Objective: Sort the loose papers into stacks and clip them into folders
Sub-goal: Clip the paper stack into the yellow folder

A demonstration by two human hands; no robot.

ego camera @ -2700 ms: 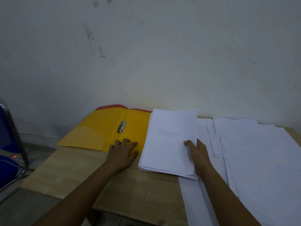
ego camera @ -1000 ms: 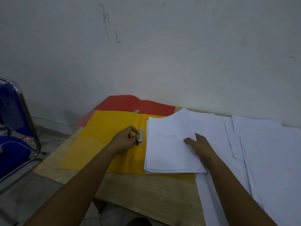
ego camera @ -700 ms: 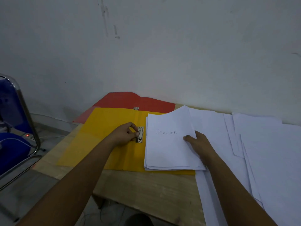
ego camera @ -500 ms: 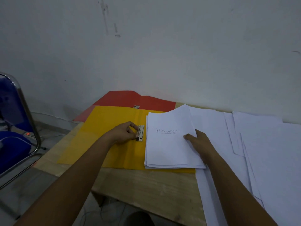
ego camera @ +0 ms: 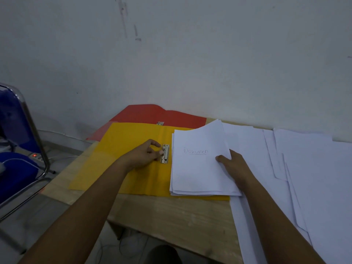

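Two open folders lie on the pale wooden surface, which stands against a scuffed white wall. Loose white paper sheets overlap one another and cover the right part of the surface, reaching its front edge. The open yellow card folder lies flat near the left end, with its lower left corner past the surface edge. The red card folder lies partly under the yellow one, close to the wall, and a small metal piece shows at its spine. A stack of white paper sheets with a handwritten, underlined word on top rests on the right half of the yellow folder. At far left stands a blue padded chair with a chrome tube frame, and beside it on the floor a power strip with a red light. The right hand grips the right edge of the stack, thumb on top and fingers underneath. The left hand has its fingers curled, the fingertips pinching the small silver metal clip on the yellow folder's spine, just left of the stack.
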